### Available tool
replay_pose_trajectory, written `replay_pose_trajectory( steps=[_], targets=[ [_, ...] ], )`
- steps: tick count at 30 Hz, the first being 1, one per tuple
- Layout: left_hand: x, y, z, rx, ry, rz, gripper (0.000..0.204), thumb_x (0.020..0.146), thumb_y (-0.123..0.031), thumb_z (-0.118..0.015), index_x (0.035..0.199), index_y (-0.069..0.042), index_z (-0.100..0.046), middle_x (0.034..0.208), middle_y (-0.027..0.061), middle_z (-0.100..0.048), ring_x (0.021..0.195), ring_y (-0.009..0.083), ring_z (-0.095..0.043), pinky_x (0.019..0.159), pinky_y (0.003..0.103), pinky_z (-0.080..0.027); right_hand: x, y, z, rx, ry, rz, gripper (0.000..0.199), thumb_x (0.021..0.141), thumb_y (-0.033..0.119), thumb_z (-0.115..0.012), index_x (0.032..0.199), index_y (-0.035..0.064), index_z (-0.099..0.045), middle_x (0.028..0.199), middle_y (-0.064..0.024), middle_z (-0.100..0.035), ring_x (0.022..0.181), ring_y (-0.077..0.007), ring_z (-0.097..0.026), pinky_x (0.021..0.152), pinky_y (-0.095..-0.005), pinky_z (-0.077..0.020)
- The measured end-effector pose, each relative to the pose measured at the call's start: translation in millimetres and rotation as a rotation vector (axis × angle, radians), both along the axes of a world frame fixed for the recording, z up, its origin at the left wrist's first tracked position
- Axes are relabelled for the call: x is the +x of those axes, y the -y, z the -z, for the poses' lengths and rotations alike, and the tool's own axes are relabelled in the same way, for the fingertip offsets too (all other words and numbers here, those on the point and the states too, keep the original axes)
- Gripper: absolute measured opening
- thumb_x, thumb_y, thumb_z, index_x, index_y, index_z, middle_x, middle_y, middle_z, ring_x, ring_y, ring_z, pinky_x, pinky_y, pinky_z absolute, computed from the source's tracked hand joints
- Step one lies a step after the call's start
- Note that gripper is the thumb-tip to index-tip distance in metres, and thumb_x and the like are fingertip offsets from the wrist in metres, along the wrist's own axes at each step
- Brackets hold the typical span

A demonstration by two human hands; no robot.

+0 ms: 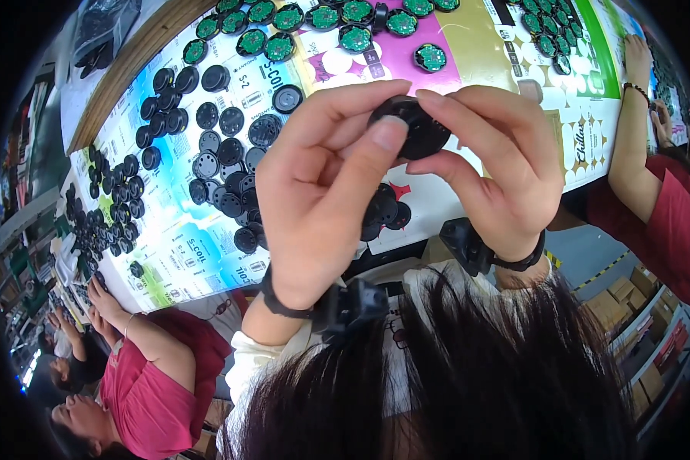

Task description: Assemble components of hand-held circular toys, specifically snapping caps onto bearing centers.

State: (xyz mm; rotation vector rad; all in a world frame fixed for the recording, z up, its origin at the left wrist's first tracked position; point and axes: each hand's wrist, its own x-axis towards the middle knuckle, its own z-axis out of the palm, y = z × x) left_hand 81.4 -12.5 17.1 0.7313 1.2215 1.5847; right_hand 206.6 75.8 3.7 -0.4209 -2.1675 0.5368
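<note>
Above the table's near edge, a black round plastic housing is held up between both hands. My left hand grips its left side, with the thumb pressed on its face. On the other side my right hand pinches the rim between thumb and fingers. Loose black discs, some with small holes, lie in a pile left of my left hand. A few more black discs show partly below the hands. Beyond them, several black round housings with green circuit boards sit in rows.
Printed sheets cover the table. Stacked black housings and more clusters stand at left, beside a wooden strip. Another group of green boards lies at far right. Co-workers in red sleeves work on both sides.
</note>
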Motion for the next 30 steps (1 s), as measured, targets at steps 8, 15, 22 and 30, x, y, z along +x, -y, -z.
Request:
replay_pose_trajectory(
  steps=[8,15,22,30],
  targets=[
    [-15.0,3.3,7.1,0.006,0.461,0.192,0.047,0.082,-0.019,-0.051,0.12,0.004,-0.035,0.113,0.0175,-0.047,0.104,0.0272,-0.048,0.087,0.037,-0.042,2.0,-0.1,-7.4,-0.099,-0.04,-0.081,0.05,0.049,0.016,-0.073,0.095,0.0,-0.06,0.086,-0.0071,-0.051,0.07,-0.0151,-0.049,0.059,-0.0234,-0.0408],
    [-11.0,6.5,4.6,-0.054,0.459,0.244,0.056,0.081,-0.024,-0.053,0.123,0.004,-0.03,0.116,0.0198,-0.044,0.108,0.0288,-0.045,0.089,0.036,-0.04,0.8,-2.9,-10.8,-0.01,-0.059,-0.13,0.05,0.05,0.016,-0.073,0.095,-0.0021,-0.06,0.086,-0.0087,-0.051,0.069,-0.0153,-0.049,0.057,-0.0231,-0.0406],
    [-6.6,7.1,-0.5,-0.083,0.486,0.176,0.06,0.081,-0.025,-0.054,0.124,0.005,-0.026,0.119,0.0202,-0.041,0.11,0.0283,-0.043,0.091,0.036,-0.038,-0.2,-1.5,-12.2,-0.024,-0.049,-0.124,0.049,0.05,0.015,-0.073,0.095,-0.0025,-0.06,0.086,-0.0087,-0.051,0.069,-0.0151,-0.05,0.057,-0.0228,-0.0413],
    [-3.8,5.7,2.1,-0.009,0.445,0.174,0.053,0.083,-0.022,-0.05,0.124,0.006,-0.028,0.117,0.0184,-0.044,0.108,0.0264,-0.045,0.088,0.035,-0.041,1.6,-4.0,-14.4,-0.018,-0.001,-0.136,0.047,0.052,0.009,-0.073,0.095,-0.002,-0.06,0.088,-0.0096,-0.051,0.07,-0.0157,-0.051,0.057,-0.0229,-0.0433]
  ],
)
